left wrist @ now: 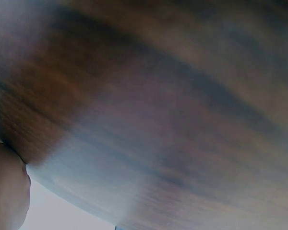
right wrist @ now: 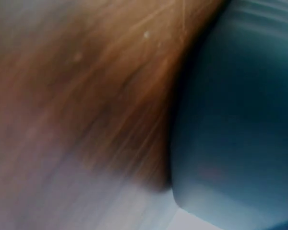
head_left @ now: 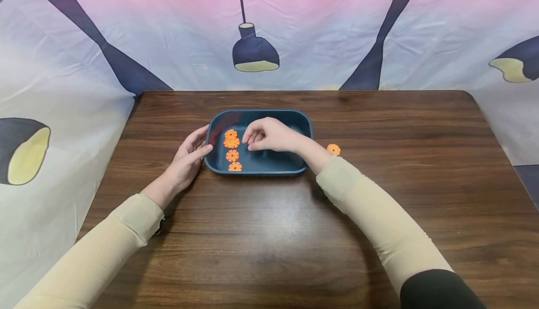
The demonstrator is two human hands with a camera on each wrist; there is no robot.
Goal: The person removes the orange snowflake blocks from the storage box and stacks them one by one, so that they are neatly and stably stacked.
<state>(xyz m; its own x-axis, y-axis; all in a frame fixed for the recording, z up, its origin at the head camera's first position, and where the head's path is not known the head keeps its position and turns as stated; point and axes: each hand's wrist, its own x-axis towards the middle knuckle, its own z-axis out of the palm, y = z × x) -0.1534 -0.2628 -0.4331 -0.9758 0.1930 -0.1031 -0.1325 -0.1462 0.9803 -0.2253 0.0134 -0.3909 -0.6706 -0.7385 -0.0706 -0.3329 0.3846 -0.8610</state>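
Note:
A dark blue-green rectangular tray (head_left: 273,167) with rounded corners sits on the table. My left hand (head_left: 187,159) grips its left end, thumb over the rim and fingers along the outer wall. Inside, at the left, several orange notched discs (head_left: 232,155) form a rough column, the upper ones overlapping. Over the middle of the tray hovers my right hand (head_left: 271,134), fingers bent loosely toward the discs, with nothing visible between thumb and fingertips. The right wrist view shows the tray's outer wall (right wrist: 235,120); part of the left hand (left wrist: 7,187) appears in the left wrist view.
One more orange disc (head_left: 333,149) lies on the table right of the tray, beside the right forearm. The dark wood table (head_left: 252,234) reaches back to a hanging cloth (head_left: 189,47) printed with lamps.

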